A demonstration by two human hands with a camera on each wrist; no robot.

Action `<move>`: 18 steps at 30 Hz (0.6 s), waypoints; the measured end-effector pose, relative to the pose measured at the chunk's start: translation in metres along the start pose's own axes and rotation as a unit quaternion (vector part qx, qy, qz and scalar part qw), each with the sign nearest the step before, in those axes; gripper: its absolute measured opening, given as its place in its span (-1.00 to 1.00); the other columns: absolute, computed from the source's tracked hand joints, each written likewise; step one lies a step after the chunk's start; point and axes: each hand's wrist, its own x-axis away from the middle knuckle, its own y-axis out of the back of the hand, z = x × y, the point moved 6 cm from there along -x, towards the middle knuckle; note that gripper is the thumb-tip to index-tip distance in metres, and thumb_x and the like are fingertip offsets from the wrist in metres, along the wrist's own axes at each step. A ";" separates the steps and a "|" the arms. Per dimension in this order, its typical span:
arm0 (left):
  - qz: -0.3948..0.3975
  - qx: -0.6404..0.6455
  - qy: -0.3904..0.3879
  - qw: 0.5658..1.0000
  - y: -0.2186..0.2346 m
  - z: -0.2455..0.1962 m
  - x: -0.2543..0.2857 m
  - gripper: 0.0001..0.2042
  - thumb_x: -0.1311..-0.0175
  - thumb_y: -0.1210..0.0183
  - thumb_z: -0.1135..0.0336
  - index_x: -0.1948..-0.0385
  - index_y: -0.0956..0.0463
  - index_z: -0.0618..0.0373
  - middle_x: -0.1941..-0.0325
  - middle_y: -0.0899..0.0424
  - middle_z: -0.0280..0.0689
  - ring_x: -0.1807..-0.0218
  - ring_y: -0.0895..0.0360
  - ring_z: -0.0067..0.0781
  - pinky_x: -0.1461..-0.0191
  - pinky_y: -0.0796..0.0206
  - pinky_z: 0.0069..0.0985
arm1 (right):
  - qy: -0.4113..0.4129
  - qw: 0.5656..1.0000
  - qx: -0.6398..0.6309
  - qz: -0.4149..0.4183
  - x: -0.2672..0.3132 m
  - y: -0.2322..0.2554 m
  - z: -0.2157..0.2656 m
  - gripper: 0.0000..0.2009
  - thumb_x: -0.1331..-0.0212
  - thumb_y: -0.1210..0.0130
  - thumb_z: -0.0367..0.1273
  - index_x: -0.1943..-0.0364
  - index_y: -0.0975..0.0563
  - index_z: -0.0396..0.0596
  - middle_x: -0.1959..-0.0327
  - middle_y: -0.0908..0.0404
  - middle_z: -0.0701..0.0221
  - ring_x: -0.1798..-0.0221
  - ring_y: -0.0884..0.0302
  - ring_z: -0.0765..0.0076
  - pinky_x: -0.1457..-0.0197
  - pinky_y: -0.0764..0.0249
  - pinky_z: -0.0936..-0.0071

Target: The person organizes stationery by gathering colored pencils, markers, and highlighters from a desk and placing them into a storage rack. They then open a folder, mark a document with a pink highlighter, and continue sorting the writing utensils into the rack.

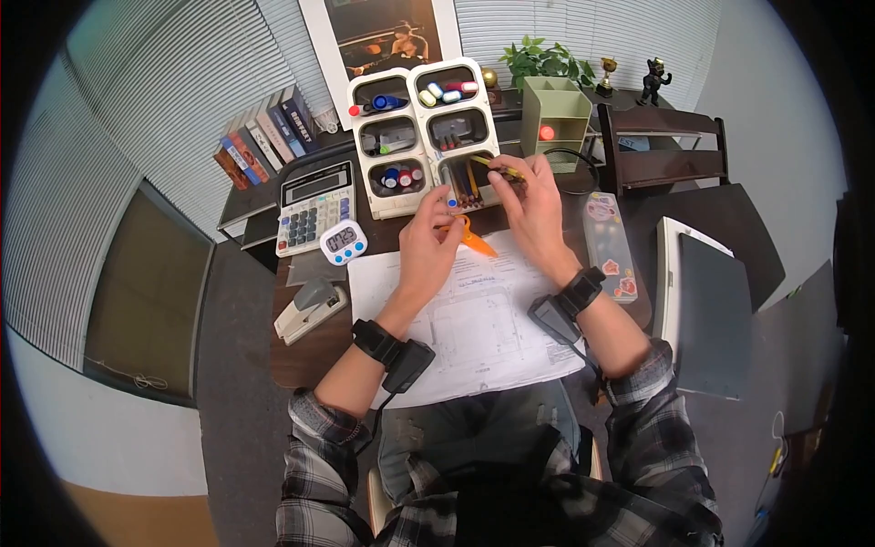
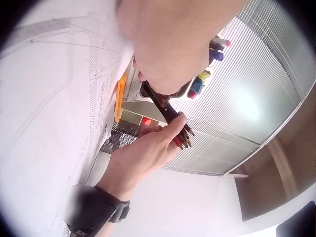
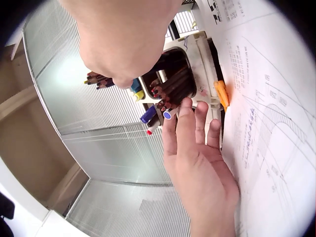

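My right hand holds a bundle of dark-bodied colored pencils between thumb and fingers, over the front right compartment of a white organizer. More colored pencils lie in that compartment, their tips outward. My left hand is at the compartment's left side, fingers loosely bent. Its fingertips are right at a marker with a blue-ringed white end, which sticks out beside the pencils. Just below the organizer, orange scissors lie at the top edge of a printed drawing sheet.
Left of the organizer are a calculator, a white timer and a stapler. To the right stand a green desk holder and a clear pencil case. Other compartments hold markers and erasers.
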 end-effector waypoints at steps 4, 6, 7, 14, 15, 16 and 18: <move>0.001 -0.001 0.004 1.000 0.000 -0.001 0.000 -0.55 -0.30 -0.15 0.56 -0.24 -0.35 0.23 0.08 -0.66 -0.16 0.19 -0.67 -0.54 0.16 -0.52 -0.61 | 0.044 0.998 -0.029 -0.043 -0.002 0.002 0.004 -0.84 -0.28 -0.17 -0.42 0.09 -0.58 -0.09 0.22 -0.54 0.29 0.40 -0.49 0.27 0.29 -0.46 0.43; 0.001 0.001 0.006 1.000 0.000 -0.002 0.000 -0.55 -0.30 -0.15 0.56 -0.24 -0.36 0.23 0.09 -0.66 -0.16 0.19 -0.67 -0.54 0.16 -0.52 -0.61 | 0.009 0.997 -0.068 -0.021 -0.002 0.002 0.003 -0.84 -0.28 -0.16 -0.43 0.10 -0.57 -0.10 0.20 -0.56 0.30 0.39 -0.50 0.28 0.28 -0.47 0.44; 0.001 0.004 0.008 1.000 0.000 -0.002 0.000 -0.55 -0.30 -0.15 0.55 -0.24 -0.36 0.23 0.09 -0.66 -0.16 0.19 -0.67 -0.54 0.16 -0.52 -0.61 | -0.026 0.994 -0.107 0.000 -0.001 -0.001 0.001 -0.85 -0.29 -0.16 -0.43 0.10 -0.57 -0.11 0.19 -0.58 0.30 0.38 -0.51 0.28 0.27 -0.47 0.44; -0.003 0.005 0.011 1.000 0.001 -0.002 0.000 -0.55 -0.29 -0.15 0.55 -0.24 -0.36 0.23 0.09 -0.67 -0.16 0.20 -0.67 -0.55 0.15 -0.52 -0.61 | -0.015 0.994 -0.102 -0.030 0.000 0.006 -0.001 -0.86 -0.32 -0.13 -0.44 0.10 -0.54 -0.14 0.25 -0.62 0.31 0.35 -0.54 0.36 0.24 -0.48 0.48; -0.003 0.004 0.008 1.000 0.001 -0.002 0.000 -0.56 -0.30 -0.15 0.55 -0.23 -0.36 0.23 0.10 -0.67 -0.17 0.20 -0.67 -0.55 0.15 -0.52 -0.61 | -0.017 0.993 -0.106 -0.045 0.000 0.009 -0.001 -0.87 -0.33 -0.12 -0.43 0.11 -0.54 -0.14 0.27 -0.61 0.32 0.36 -0.54 0.39 0.25 -0.48 0.50; -0.004 0.002 0.005 1.000 0.001 -0.002 0.000 -0.56 -0.30 -0.15 0.55 -0.23 -0.37 0.23 0.10 -0.67 -0.17 0.20 -0.67 -0.55 0.15 -0.52 -0.61 | -0.020 0.992 -0.110 -0.060 0.001 0.011 -0.002 -0.88 -0.35 -0.11 -0.43 0.11 -0.53 -0.14 0.29 -0.61 0.33 0.37 -0.53 0.41 0.25 -0.48 0.51; -0.005 -0.009 0.003 1.000 0.003 -0.004 0.000 -0.57 -0.30 -0.15 0.55 -0.22 -0.37 0.23 0.11 -0.67 -0.17 0.20 -0.66 -0.55 0.16 -0.52 -0.61 | -0.014 0.992 -0.101 -0.076 0.000 0.017 0.005 -0.89 -0.37 -0.09 -0.42 0.13 -0.53 -0.14 0.31 -0.60 0.35 0.40 -0.51 0.44 0.28 -0.46 0.52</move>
